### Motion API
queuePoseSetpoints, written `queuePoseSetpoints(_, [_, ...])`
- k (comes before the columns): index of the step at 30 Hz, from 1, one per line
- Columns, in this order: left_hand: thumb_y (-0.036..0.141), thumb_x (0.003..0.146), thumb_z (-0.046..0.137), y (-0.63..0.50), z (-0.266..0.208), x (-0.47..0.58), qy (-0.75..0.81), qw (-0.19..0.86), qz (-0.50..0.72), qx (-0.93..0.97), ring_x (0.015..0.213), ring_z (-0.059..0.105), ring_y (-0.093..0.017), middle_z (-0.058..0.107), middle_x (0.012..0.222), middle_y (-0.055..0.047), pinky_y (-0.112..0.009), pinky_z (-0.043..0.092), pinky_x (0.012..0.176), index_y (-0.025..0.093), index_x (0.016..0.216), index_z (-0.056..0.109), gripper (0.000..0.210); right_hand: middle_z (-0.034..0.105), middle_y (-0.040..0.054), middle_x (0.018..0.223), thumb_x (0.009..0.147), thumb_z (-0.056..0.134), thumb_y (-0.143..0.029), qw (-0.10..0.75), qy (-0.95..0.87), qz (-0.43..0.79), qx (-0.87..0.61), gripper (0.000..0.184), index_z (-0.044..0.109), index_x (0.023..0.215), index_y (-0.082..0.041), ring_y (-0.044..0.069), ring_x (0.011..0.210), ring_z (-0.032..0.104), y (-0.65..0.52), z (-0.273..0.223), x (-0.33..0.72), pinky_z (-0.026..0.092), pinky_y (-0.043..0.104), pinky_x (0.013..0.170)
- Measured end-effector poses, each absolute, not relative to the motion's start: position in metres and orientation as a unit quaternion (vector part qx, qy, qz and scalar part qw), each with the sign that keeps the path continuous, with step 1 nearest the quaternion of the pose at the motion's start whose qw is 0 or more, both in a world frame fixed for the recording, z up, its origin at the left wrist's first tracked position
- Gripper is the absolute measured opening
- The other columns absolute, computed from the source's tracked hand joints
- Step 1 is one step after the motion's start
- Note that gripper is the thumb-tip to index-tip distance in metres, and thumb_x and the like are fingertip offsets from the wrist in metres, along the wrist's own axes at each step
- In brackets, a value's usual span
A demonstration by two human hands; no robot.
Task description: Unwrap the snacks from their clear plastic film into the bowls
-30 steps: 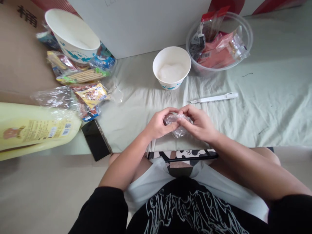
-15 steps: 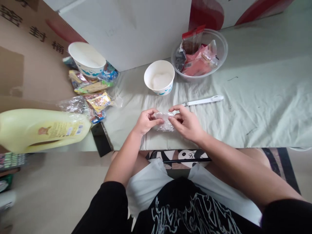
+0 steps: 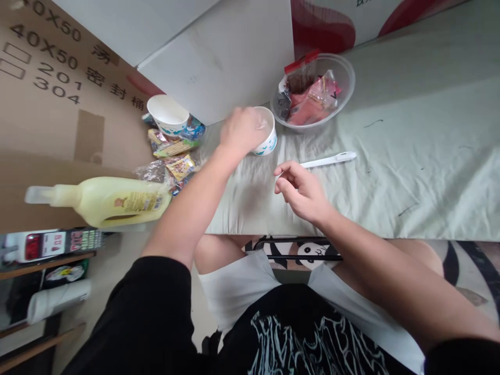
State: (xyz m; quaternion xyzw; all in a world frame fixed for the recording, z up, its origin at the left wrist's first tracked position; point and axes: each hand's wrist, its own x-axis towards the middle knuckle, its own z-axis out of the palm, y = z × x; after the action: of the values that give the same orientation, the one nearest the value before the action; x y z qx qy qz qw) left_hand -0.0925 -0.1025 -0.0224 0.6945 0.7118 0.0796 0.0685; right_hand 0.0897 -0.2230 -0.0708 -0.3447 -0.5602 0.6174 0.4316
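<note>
Left hand [image 3: 242,130], blurred, grip unclear, has moved across a white paper bowl [image 3: 267,146] beside a clear plastic tub [image 3: 346,99] of pink packets [image 3: 310,104], right hand [image 3: 302,192] with fingers parted.

From our right grip [image 3: 301,191], we could pass rightward low over the table [image 3: 414,182]; the knife [image 3: 332,159] lies just beyond that grip. Our left grip [image 3: 245,130] hovers at a paper cup [image 3: 266,148], a tub [image 3: 346,99] standing to its right, a white box [image 3: 222,57] rising behind. Packets [image 3: 178,150] crowd its left.
</note>
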Motion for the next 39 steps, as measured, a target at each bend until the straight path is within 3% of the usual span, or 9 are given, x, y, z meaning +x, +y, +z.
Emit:
queuePoseSetpoints(6, [0.011,0.068,0.072,-0.068,-0.041,-0.058,0.693,0.204,-0.15,0.676,0.091,0.072,-0.026,0.068,0.072,-0.006,-0.039,0.055,0.087,0.015,0.072,0.066,0.008,0.06,-0.0036,0.067,0.089,0.053,-0.039,0.421,-0.569,0.602,-0.369,0.019,0.055,0.094,-0.021,0.01,0.054,0.05,-0.221,-0.074,0.091,0.039,0.027,0.056])
queuePoseSetpoints(11, [0.005,0.08,0.057,-0.065,0.003,-0.073,0.65,0.42,-0.104,0.624,0.076,0.07,-0.014,0.066,0.067,-0.001,-0.032,0.055,0.077,0.012,0.07,0.064,0.014,0.061,-0.0029,0.068,0.091,0.052,-0.037,0.405,-0.579,0.598,-0.378,0.017,0.056,0.091,-0.021,0.01,0.055,0.049,-0.221,-0.072,0.094,0.039,0.027,0.057])
queuePoseSetpoints(13, [0.006,0.083,0.058,-0.075,0.021,-0.089,0.663,0.368,-0.016,0.652,0.07,0.064,-0.011,0.063,0.066,0.002,-0.03,0.053,0.075,0.015,0.069,0.06,0.017,0.061,-0.0027,0.067,0.091,0.051,-0.037,0.402,-0.581,0.593,-0.386,0.017,0.055,0.088,-0.021,0.01,0.055,0.049,-0.219,-0.07,0.093,0.039,0.027,0.057])
queuePoseSetpoints(16, [0.012,0.091,0.057,-0.113,0.023,-0.12,0.643,0.237,0.318,0.655,0.057,0.054,-0.011,0.053,0.057,0.005,-0.028,0.05,0.065,0.022,0.074,0.056,0.019,0.061,-0.0021,0.066,0.092,0.05,-0.037,0.391,-0.594,0.58,-0.398,0.019,0.056,0.086,-0.021,0.011,0.056,0.049,-0.218,-0.071,0.091,0.039,0.028,0.059])
queuePoseSetpoints(19, [0.019,0.093,0.052,-0.165,-0.01,-0.153,0.625,0.169,0.443,0.62,0.059,0.055,-0.014,0.053,0.06,0.003,-0.029,0.049,0.062,0.025,0.075,0.056,0.02,0.062,-0.0014,0.067,0.091,0.05,-0.037,0.368,-0.611,0.569,-0.41,0.02,0.057,0.083,-0.02,0.011,0.056,0.05,-0.22,-0.077,0.087,0.039,0.028,0.06])
queuePoseSetpoints(23, [0.019,0.084,0.061,-0.215,-0.058,-0.2,0.741,0.041,0.356,0.568,0.09,0.066,-0.019,0.065,0.087,-0.002,-0.034,0.055,0.085,0.023,0.084,0.061,0.005,0.062,-0.0007,0.068,0.092,0.053,-0.04,0.329,-0.589,0.597,-0.434,0.022,0.058,0.084,-0.021,0.011,0.055,0.05,-0.228,-0.088,0.08,0.039,0.027,0.055])
queuePoseSetpoints(29, [0.03,0.075,0.078,-0.232,-0.053,-0.278,0.849,-0.069,0.143,0.504,0.151,0.032,-0.042,0.045,0.155,-0.015,-0.061,0.027,0.123,0.027,0.132,0.059,0.06,0.058,-0.0012,0.061,0.088,0.062,-0.05,0.294,-0.559,0.625,-0.459,0.031,0.057,0.079,-0.021,0.01,0.048,0.046,-0.236,-0.091,0.067,0.035,0.026,0.047])
queuePoseSetpoints(33, [0.034,0.064,0.088,-0.221,-0.051,-0.314,0.833,0.04,0.067,0.547,0.15,0.031,-0.046,0.039,0.16,-0.012,-0.064,0.029,0.12,0.032,0.14,0.056,0.082,0.058,-0.0005,0.06,0.086,0.065,-0.051,0.295,-0.557,0.617,-0.471,0.033,0.057,0.078,-0.021,0.011,0.047,0.047,-0.238,-0.093,0.065,0.036,0.026,0.046])
queuePoseSetpoints(39, [0.035,0.069,0.085,-0.21,-0.053,-0.335,0.822,0.052,0.1,0.558,0.13,0.052,-0.036,0.058,0.133,-0.009,-0.052,0.04,0.113,0.027,0.134,0.063,0.069,0.057,-0.001,0.061,0.088,0.066,-0.05,0.296,-0.548,0.623,-0.474,0.032,0.058,0.079,-0.021,0.011,0.048,0.048,-0.237,-0.097,0.071,0.039,0.026,0.047])
